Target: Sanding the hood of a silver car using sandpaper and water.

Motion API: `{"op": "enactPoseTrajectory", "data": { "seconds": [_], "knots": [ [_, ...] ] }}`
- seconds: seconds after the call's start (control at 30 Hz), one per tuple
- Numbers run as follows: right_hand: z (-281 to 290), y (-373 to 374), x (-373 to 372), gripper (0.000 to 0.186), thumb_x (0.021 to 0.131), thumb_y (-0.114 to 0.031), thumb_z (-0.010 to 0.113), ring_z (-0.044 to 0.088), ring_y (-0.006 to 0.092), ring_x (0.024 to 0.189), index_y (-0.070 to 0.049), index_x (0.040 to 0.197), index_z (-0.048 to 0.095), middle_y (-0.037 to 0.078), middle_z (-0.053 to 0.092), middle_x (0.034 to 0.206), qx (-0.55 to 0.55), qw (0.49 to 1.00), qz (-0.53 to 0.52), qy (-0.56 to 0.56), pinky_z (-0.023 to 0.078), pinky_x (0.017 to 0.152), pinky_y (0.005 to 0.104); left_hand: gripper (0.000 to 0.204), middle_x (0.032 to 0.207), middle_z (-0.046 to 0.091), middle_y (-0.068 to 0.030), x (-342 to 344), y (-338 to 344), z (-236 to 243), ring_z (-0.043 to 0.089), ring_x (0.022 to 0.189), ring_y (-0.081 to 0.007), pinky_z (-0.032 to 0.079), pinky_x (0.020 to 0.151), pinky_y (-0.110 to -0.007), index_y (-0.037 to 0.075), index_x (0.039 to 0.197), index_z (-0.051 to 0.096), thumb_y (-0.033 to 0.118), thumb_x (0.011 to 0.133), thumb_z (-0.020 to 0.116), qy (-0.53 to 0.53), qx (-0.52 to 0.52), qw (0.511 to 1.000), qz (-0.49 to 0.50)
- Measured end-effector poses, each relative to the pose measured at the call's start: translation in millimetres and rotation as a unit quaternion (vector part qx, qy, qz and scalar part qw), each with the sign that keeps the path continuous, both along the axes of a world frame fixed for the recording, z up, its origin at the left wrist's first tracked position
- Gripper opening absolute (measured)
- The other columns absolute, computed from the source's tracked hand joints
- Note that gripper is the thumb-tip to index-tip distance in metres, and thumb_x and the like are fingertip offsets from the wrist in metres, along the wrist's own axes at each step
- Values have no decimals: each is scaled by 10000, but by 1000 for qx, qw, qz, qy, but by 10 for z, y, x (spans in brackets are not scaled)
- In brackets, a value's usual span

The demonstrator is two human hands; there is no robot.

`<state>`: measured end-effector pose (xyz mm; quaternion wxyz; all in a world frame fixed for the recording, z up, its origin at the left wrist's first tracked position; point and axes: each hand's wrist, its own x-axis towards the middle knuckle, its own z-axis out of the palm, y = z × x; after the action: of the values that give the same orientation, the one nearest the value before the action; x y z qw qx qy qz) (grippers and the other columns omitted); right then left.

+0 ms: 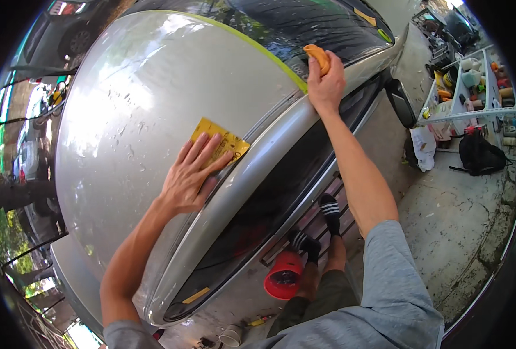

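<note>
My left hand (198, 174) rests with fingers stretched and spread over a square yellow printed sheet (214, 129) on the wet silver car roof (118, 151), beside the roof's right-hand channel. My right hand (326, 84) is closed on a folded orange cloth (313, 51) at the upper roof edge, near the dark glass (258, 26) and a lime-green tape strip (252, 43) running along the roof's front edge. The silver roof rail and dark side window run down between my arms.
My feet (319, 227) stand on a narrow slatted platform (345, 205) beside the car, above a red bucket (281, 279). A wing mirror (400, 102) juts out rightward. White shelving (473, 113) with bottles and a black bag (476, 154) stand right. Another vehicle (60, 35) is upper left.
</note>
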<state>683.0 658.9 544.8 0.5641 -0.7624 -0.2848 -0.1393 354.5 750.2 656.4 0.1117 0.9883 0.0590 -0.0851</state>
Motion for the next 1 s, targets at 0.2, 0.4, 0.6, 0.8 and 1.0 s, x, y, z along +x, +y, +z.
{"op": "enactPoseTrajectory", "data": {
  "seconds": [0.2, 0.4, 0.6, 0.8, 1.0],
  "knots": [
    [-116, 4, -37, 414, 894, -257, 647, 592, 394, 993, 35, 1165, 534, 220, 590, 1082, 8, 999, 31, 23, 479, 871, 431, 613, 1593, 253, -91, 920, 110, -183, 193, 1473, -334, 110, 1208, -483, 244, 1491, 391, 235, 884, 474, -47, -10, 999, -19],
    [50, -17, 0, 414, 892, -240, 653, 583, 385, 993, 32, 1175, 522, 225, 579, 1075, 31, 998, 25, 55, 472, 874, 427, 564, 1582, 278, -91, 555, 4, -36, 205, 1466, -340, 107, 1211, -464, 217, 1472, 417, 226, 910, 469, 30, 16, 999, 19],
    [-77, -27, -23, 426, 887, -223, 651, 572, 389, 1009, 20, 1206, 506, 226, 558, 1117, 1, 997, 47, 61, 474, 884, 432, 588, 1596, 242, -93, 1208, 33, -272, 195, 1472, -321, 113, 1209, -454, 229, 1502, 366, 195, 922, 452, -43, -9, 999, -10],
    [29, 42, -79, 417, 876, -188, 658, 547, 383, 1054, 12, 1206, 500, 218, 552, 1126, -19, 996, 77, 49, 475, 898, 434, 593, 1596, 242, -92, 1435, 11, -310, 205, 1469, -323, 116, 1209, -459, 246, 1498, 375, 188, 915, 461, -36, 26, 999, -7],
    [-1, -47, -21, 390, 878, -171, 652, 567, 375, 1034, 21, 1196, 534, 213, 577, 1094, -6, 996, 70, 55, 479, 901, 423, 551, 1572, 298, -97, 1303, -108, -325, 243, 1456, -308, 145, 1196, -461, 237, 1470, 422, 208, 924, 489, -66, 23, 997, 24]
  ]
}}
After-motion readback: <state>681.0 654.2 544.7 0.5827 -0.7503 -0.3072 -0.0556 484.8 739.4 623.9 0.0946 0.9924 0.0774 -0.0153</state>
